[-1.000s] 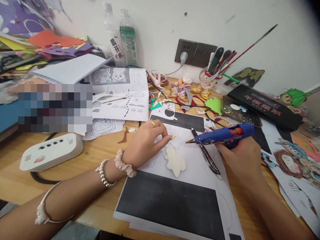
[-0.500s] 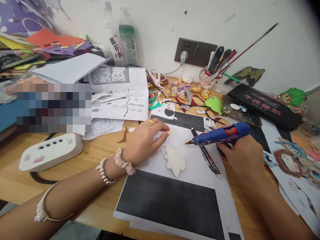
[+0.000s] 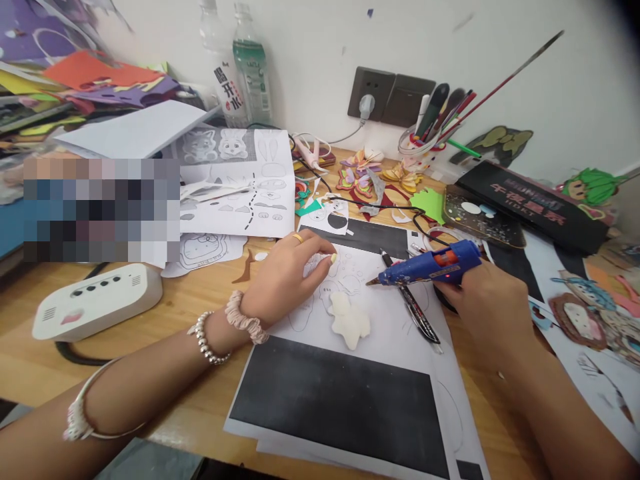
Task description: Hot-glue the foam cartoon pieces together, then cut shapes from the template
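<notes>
My right hand point(image 3: 493, 300) is wrapped round the handle of a blue hot glue gun point(image 3: 430, 265), its nozzle pointing left over the paper. With thumb and index finger brought together, my left hand point(image 3: 287, 277) hovers above the printed sheet point(image 3: 395, 327). A tiny pale yellow spot shows at those fingertips; I cannot tell whether it is a held piece or a nail. Below the fingers, a cream-coloured cut-out shape point(image 3: 349, 321) lies flat on the sheet. Between it and the glue gun rests a black pen point(image 3: 417, 313), partly under the gun.
A white power strip point(image 3: 97, 300) sits at the left. Printed drawings point(image 3: 273, 200), coloured foam scraps point(image 3: 110, 70) and bottles point(image 3: 253, 73) stand behind. A pen cup point(image 3: 423, 147), butterfly cut-outs point(image 3: 357, 183) and a black box point(image 3: 533, 200) line the back. Black cable point(image 3: 370, 203) crosses the desk.
The glue gun has shifted slightly left, with my right hand round it. My left hand keeps nearly the same pose, and the view has shifted a little.
</notes>
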Available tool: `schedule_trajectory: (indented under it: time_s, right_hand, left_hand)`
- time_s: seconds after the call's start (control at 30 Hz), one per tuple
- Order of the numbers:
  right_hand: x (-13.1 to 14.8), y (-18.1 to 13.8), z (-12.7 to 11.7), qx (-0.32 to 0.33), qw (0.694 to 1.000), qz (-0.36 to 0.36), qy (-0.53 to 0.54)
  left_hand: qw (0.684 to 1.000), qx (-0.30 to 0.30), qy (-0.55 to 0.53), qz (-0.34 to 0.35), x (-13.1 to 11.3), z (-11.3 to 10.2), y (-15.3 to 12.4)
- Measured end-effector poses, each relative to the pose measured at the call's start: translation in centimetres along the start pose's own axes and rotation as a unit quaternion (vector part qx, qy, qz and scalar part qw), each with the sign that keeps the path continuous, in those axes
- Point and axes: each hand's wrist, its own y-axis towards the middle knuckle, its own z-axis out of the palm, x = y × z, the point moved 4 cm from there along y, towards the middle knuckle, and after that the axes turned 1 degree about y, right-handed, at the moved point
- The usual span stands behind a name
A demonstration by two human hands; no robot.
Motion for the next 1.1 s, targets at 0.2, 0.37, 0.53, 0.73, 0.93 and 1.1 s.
schedule_trajectory:
  time_s: [0.2, 0.37, 0.53, 0.73, 0.93, 1.1]
  right_hand:
    - [0.1, 0.1, -0.4, -0.038, 0.998, -0.038, -0.026]
    - [0.0, 0.1, -0.7, -0.062, 0.996, -0.033, -0.061]
    - [-0.1, 0.2, -1.4, -0.068, 0.995, -0.032, -0.072]
    - [-0.1, 0.4, -1.9, -0.083, 0.995, -0.033, -0.034]
    - [0.0, 0.6, -2.0, -0.074, 0.997, -0.024, 0.012]
    - [-0.4, 0.4, -1.5, -0.053, 0.998, -0.008, 0.032]
  left_hand:
    - [1.0, -0.005, -0.002, -0.001, 0.0, -0.1, 0.1]
    - [1.0, 0.004, 0.02, -0.002, 0.4, 0.2, 0.1]
    - [0.996, 0.038, 0.085, 0.002, 0.8, 1.1, -0.1]
    - [0.987, 0.09, 0.132, -0.006, 1.0, 1.7, -0.1]
    - [0.983, 0.112, 0.146, -0.007, 1.3, 2.3, -0.3]
    - [0.986, 0.094, 0.137, 0.006, 1.3, 2.3, -0.4]
